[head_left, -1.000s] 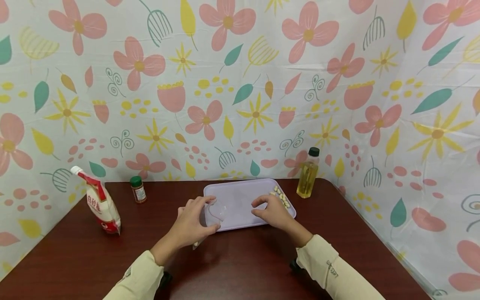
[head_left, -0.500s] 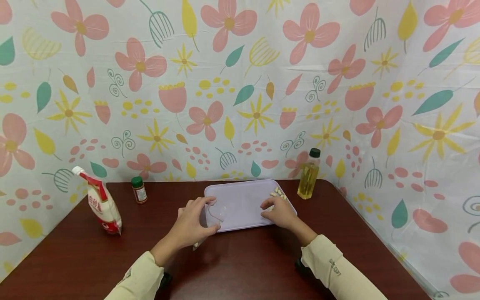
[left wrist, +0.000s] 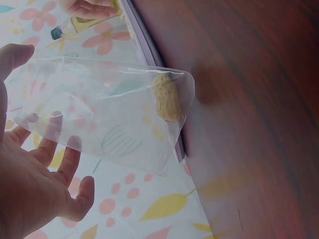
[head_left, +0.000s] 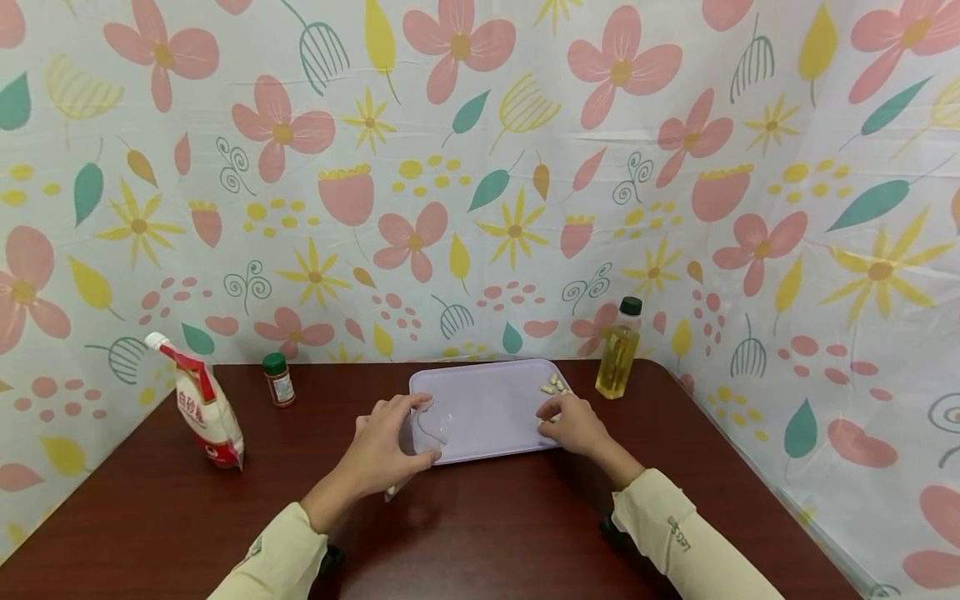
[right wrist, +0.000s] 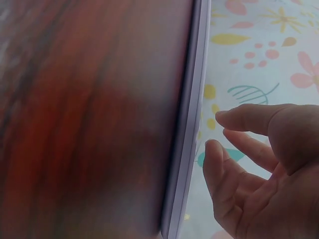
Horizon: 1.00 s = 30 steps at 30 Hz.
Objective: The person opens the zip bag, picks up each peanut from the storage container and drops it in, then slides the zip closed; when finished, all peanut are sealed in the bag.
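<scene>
My left hand (head_left: 386, 442) holds a clear plastic bag (left wrist: 94, 94) by its mouth, with the thumb and fingers spread apart. One peanut (left wrist: 167, 98) in its shell lies at the bottom of the bag. The bag hangs at the left front corner of a pale lilac tray (head_left: 480, 408). Several peanuts (head_left: 555, 385) lie at the tray's right end, partly hidden by my right hand (head_left: 576, 425). In the right wrist view, the thumb and fingers of my right hand (right wrist: 259, 174) are bent with a gap between them, and nothing shows in that gap.
A bottle of yellow oil (head_left: 618, 350) stands just right of the tray. Towards the left are a green-capped spice jar (head_left: 279, 382) and a white and red bag (head_left: 202, 408) with a spout. A flowered cloth (head_left: 480, 208) hangs behind the dark wooden table (head_left: 480, 533).
My right hand has moved right over the tray to the peanuts, covering some of them. The left hand and its bag have stayed in place.
</scene>
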### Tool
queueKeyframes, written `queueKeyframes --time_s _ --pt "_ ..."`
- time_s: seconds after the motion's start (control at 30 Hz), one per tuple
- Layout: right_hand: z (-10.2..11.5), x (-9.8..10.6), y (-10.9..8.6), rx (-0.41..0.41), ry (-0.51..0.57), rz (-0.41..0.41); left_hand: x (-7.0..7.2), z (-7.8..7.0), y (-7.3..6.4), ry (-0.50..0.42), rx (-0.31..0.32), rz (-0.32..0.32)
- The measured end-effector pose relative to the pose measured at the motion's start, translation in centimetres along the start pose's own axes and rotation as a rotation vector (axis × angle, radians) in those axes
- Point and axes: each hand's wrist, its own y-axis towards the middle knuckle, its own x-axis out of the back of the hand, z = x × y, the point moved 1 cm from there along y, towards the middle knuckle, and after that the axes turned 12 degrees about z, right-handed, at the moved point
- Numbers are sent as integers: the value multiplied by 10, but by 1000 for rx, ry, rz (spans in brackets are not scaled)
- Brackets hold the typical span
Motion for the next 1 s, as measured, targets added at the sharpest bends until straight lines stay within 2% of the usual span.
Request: queueKeyframes --time_s 0.27,0.5,1.0 --pt "-9 1 7 -64 -24 -11 -1 2 1 -7 6 7" --pt "-12 0 14 -78 -34 7 0 4 2 -5 6 9" --pt "-16 -4 22 -6 -39 60 3 4 0 -9 11 14"
